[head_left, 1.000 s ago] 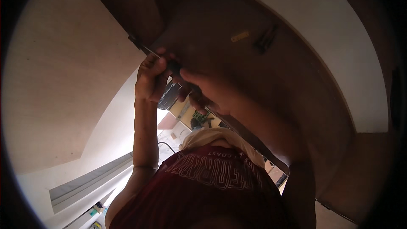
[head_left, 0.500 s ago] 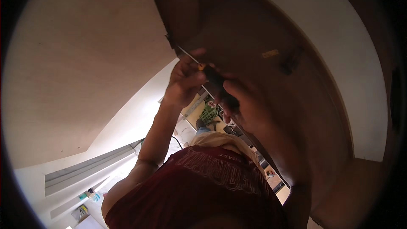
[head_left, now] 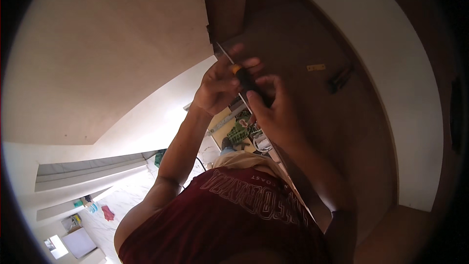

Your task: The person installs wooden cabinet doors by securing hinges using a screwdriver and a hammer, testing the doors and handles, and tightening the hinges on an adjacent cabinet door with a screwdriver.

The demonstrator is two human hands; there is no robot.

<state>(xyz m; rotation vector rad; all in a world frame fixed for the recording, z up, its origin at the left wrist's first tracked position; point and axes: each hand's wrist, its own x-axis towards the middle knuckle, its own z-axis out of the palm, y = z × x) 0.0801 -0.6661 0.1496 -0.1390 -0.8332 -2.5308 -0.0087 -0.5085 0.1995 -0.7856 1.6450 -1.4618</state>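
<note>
A screwdriver (head_left: 247,81) with a black handle, orange collar and bare metal shaft slants up and left between my hands. Its tip is close to a small dark fitting (head_left: 210,34) on the edge of a large pale panel (head_left: 112,54); whether they touch I cannot tell. My left hand (head_left: 215,90) is around the collar and front of the handle, thumb against it and some fingertips sticking out beyond. Loosely curled, my right hand (head_left: 281,115) has its thumb and fingers at the handle's rear end.
A dark brown board (head_left: 288,34) spans the space beyond my hands. A small yellow piece (head_left: 315,67) and a dark object (head_left: 340,79), too dim to name, are on the right. Below are a green crate (head_left: 239,132) and a red cloth (head_left: 108,212) on a marbled surface.
The view has shifted, so the panel edge and fitting appear farther right and higher. My right hand's grip has loosened, its fingers lifting on the handle. The left hand stays at the screwdriver's front.
</note>
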